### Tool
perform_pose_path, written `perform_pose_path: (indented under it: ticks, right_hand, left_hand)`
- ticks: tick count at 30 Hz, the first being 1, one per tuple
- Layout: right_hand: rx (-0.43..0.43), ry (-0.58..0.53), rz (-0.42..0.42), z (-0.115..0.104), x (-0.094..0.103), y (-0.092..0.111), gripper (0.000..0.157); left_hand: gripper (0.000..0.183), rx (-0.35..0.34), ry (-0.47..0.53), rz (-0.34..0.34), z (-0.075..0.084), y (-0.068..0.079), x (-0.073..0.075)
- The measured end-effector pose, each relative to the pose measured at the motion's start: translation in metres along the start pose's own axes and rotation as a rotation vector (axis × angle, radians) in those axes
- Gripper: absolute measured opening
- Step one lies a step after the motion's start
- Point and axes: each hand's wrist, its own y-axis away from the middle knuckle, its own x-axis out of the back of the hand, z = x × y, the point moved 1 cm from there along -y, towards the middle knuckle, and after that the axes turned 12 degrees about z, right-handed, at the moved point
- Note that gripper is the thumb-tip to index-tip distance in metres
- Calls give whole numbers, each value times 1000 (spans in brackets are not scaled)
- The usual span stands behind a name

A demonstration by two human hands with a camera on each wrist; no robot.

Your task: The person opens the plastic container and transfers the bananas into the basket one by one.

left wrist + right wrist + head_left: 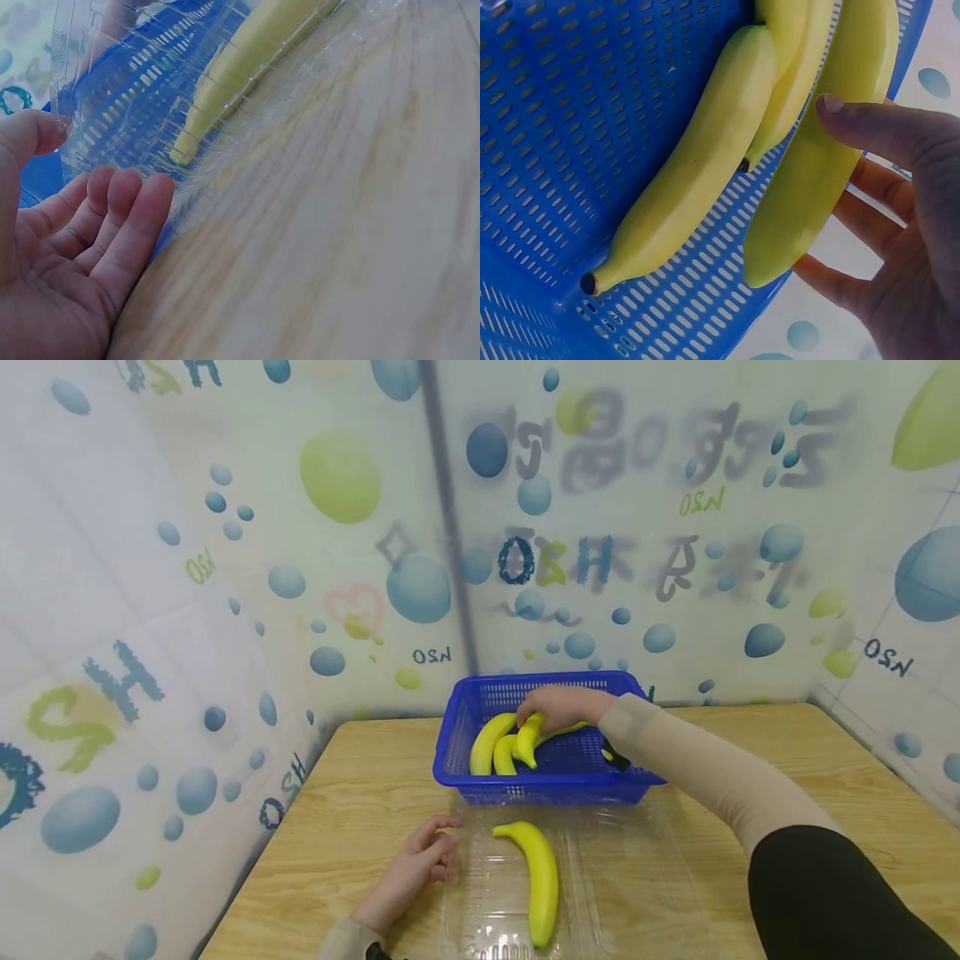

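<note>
My right hand [561, 705] is inside the blue basket [555, 791], gripping a banana [821, 161] between thumb and fingers. Beside the held banana, several others lie on the basket floor, among them one banana [690, 172] with a dark tip. A clear plastic container [491, 902] sits in front of the basket, and a single banana [546, 881] lies lengthwise in its left half. At that container's left side is my left hand [412, 864], fingers loosely bent with nothing in them. Whether its fingertips touch the plastic I cannot tell.
The wooden table [352, 827] carries the basket and the container. Behind the basket rises a patterned curtain [420, 685] with blue and green dots, which also closes off the left and right sides.
</note>
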Motion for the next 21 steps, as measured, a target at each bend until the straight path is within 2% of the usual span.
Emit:
perform_pose_path:
  ticks: [7, 14, 21]
  right_hand:
    - [-16, -2, -36, 2, -2, -2, 32]
    - [-53, 46, -130, 5, -15, -4, 37]
    - [-39, 82, -140, 4, -21, -6, 33]
  left_hand:
    - [44, -4, 10, -4, 0, 0, 0]
    - [44, -2, 5, -4, 0, 0, 1]
    - [44, -4, 9, 7, 1, 0, 0]
